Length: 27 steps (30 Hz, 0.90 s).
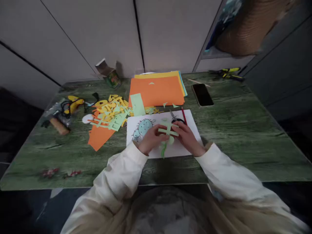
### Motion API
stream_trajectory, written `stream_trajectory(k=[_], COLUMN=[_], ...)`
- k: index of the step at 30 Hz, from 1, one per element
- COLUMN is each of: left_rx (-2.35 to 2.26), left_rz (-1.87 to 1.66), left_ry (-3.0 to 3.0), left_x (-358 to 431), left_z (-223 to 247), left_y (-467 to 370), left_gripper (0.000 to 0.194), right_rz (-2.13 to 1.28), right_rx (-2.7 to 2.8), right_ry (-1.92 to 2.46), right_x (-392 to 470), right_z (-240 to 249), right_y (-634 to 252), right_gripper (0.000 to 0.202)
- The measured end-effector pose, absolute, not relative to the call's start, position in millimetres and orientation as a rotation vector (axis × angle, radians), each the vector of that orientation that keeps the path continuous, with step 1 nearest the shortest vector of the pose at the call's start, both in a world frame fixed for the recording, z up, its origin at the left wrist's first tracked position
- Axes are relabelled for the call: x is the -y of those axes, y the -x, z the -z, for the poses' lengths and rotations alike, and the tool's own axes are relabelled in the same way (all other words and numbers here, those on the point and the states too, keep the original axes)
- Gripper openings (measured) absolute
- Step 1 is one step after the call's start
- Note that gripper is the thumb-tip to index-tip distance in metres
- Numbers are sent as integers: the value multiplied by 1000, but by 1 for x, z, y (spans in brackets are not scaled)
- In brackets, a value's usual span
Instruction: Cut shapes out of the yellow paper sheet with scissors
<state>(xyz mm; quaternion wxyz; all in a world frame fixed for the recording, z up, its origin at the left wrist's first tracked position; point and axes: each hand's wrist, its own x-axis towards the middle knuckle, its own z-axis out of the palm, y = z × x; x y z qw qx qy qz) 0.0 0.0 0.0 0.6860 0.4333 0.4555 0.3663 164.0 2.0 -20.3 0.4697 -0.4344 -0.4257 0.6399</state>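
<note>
Both hands (153, 139) (187, 136) holding green cutout (168, 129) — box (113, 79) open, contents unclear.

Both hands (170, 138) hold a pale-green paper cutout (168, 128).

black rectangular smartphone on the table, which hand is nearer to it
Right. The right hand is left of the smartphone and nearer the person; the left hand is farther left, across the pale green paper cutout.

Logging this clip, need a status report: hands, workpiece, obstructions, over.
Left hand and right hand on pale green cut-out. Cut-out above white sheet. Scissors and red pencil close beyond right hand.
</note>
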Motion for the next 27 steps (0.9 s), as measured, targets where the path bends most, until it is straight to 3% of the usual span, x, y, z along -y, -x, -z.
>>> stream_trajectory(k=[7,14,20,27], left_rx=[-1159,-952,-746,-882], left_rz=[-1009,-962,-836,-969], left_ry=[-958,-672,-519,-949], left_x=[-3,-4,-6,-4], left_z=[-1,2,6,8], left_y=[1,4,5,2], left_gripper=[38,46,29,53], right_rz=[-1683,-1612,-1725,-1431], right_rx=[1195,1255,1180,1129], right_ry=[1042,1089,1048,1241], right_x=[-1,-1,-2,-7], right_z=[15,7,13,15], right_y=[-158,-159,-160,-162], right_gripper=[36,20,24,21])
